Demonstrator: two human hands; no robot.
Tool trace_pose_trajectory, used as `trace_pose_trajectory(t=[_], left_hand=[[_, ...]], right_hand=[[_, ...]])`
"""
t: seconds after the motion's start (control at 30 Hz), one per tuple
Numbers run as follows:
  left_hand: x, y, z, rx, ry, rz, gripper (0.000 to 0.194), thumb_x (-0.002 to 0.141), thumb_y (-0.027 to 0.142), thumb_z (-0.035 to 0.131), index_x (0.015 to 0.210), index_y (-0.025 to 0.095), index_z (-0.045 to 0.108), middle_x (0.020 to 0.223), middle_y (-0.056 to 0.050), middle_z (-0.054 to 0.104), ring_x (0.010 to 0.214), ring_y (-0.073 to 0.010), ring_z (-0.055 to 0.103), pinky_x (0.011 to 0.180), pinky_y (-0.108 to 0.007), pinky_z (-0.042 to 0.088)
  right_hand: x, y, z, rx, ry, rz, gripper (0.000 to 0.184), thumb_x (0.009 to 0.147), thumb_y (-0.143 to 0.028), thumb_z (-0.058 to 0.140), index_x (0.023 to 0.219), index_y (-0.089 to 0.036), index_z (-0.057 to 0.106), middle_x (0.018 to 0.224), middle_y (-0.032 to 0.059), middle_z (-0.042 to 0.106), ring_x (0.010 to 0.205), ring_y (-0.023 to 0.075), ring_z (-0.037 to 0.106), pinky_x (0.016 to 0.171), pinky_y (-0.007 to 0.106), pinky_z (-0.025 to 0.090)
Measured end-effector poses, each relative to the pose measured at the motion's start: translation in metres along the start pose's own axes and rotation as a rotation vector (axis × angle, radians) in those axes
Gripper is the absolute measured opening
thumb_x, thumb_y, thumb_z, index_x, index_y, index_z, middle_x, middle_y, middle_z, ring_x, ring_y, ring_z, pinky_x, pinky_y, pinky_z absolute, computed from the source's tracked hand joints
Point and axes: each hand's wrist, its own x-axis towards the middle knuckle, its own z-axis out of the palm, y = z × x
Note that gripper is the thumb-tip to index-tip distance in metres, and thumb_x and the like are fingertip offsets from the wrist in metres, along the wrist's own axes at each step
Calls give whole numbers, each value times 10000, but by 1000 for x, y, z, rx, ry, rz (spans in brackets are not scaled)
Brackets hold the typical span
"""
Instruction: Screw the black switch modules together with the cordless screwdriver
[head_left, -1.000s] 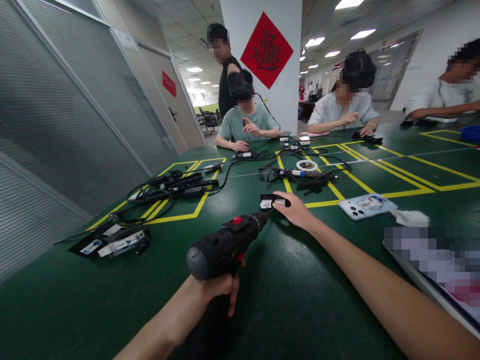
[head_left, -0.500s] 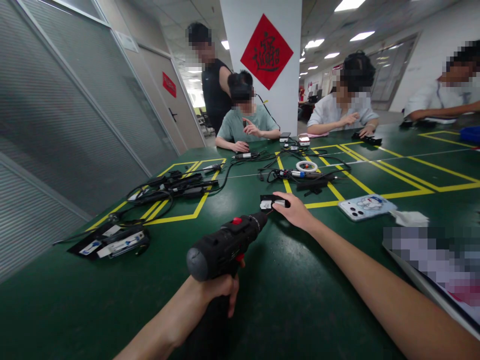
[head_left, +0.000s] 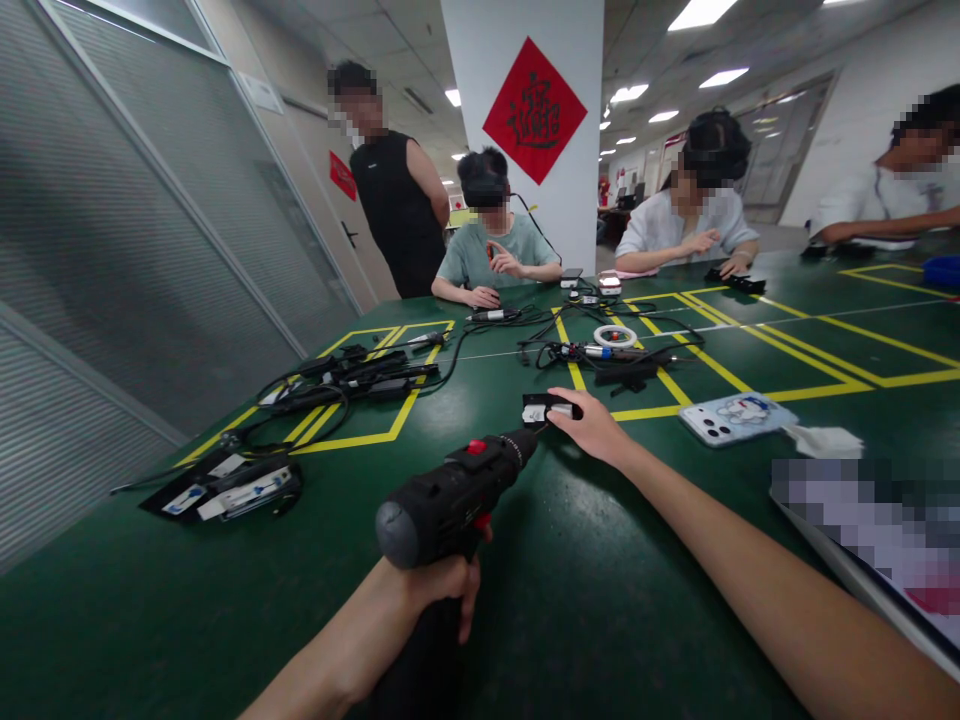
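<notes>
My left hand [head_left: 442, 585] is wrapped round the handle of a black cordless drill [head_left: 450, 500] with red buttons. The drill points forward and slightly right, its chuck close to a small black part with a white and silver face [head_left: 537, 410]. My right hand [head_left: 589, 425] grips that part at its right end, thumb and fingers closed on it, just above the green table [head_left: 615, 560]. Whether the bit touches the part I cannot tell, as the chuck partly hides the spot.
Black cables and tools [head_left: 360, 370] lie at the left, near black-and-white parts [head_left: 232, 485]. A phone [head_left: 739, 415], a crumpled tissue [head_left: 829, 440] and a blurred flat item [head_left: 862, 530] lie at the right. Beyond are a white ring [head_left: 615, 336] and several people [head_left: 487, 250].
Both hands, the drill and the small part hold nearly the same positions. The standing person in black behind the table has moved left.
</notes>
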Motion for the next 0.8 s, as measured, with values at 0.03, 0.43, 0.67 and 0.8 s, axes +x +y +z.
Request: trace_pose_trajectory(t=[0.03,0.43,0.67,0.8], left_hand=[[0,0,1,-4,9,11,421,602,284,583,982,139,472,510,22,562,457,-161,527,463,-279,428],[19,-3,-1,117,37,-119,513,477,265,532,964,137,431,379,32,530,352,-191,500,386,-285,391],[15,-1,-2,102,-12,-135,478,506,232,546,960,133,433,376,38,521,349,-184,493,388,-278,389],[11,-3,-3,24,2,-69,460,543,272,570,966,139,450,445,19,566,412,-180,518,437,-294,416]], right_hand=[[0,0,0,1,-2,3,424,795,-348,571,1206,-245,575,1138,61,595,1028,187,566,930,328,416],[0,1,0,-1,-6,-9,413,806,-340,559,1206,-241,575,1136,62,592,1028,189,569,941,338,413],[0,1,0,-4,-10,-4,419,810,-357,554,1213,-241,568,1144,66,585,1022,193,571,929,338,419],[0,1,0,-5,-10,-6,420,812,-366,554,1215,-247,565,1152,65,582,1032,197,567,933,341,417]])
